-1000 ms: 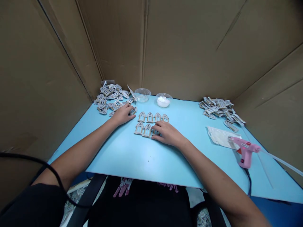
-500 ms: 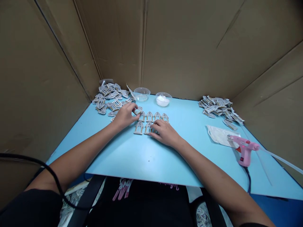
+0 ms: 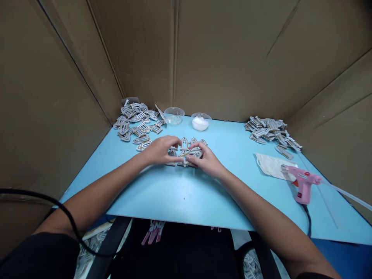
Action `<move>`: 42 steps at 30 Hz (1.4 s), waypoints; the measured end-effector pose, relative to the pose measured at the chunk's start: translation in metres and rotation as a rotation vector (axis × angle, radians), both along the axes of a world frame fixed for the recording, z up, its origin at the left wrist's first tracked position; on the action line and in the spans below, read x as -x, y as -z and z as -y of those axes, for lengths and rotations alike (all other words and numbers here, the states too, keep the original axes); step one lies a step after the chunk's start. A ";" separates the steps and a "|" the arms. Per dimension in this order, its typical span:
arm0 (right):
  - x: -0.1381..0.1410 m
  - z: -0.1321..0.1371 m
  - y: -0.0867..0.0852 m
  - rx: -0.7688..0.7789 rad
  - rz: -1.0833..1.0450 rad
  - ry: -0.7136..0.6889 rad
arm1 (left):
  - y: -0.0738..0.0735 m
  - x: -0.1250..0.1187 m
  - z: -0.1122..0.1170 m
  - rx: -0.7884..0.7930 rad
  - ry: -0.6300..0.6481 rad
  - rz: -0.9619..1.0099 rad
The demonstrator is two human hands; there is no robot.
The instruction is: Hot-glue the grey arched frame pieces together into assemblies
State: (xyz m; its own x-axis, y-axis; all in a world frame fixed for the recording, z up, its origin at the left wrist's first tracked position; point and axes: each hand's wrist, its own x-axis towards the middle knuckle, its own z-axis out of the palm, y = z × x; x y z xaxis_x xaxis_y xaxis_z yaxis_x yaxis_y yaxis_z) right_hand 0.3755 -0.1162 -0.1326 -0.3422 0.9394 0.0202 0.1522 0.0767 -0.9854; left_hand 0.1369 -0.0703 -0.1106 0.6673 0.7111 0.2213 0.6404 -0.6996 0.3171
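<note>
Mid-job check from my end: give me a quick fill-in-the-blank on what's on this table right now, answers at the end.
1. The left hand and the right hand both rest on arch-shaped pieces lying on a ____ tabletop.
2. The hot glue gun at the right of the table has a ____ body.
3. The clear plastic bowl nearer the glue gun holds a ____ substance.
4. The wall behind the table is made of ____.

Missing words, in order: light blue; pink; white; cardboard.
</note>
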 end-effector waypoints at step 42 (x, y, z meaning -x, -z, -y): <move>0.034 0.038 0.014 -0.543 0.637 -0.253 | -0.003 0.081 -0.065 0.371 -0.417 -0.369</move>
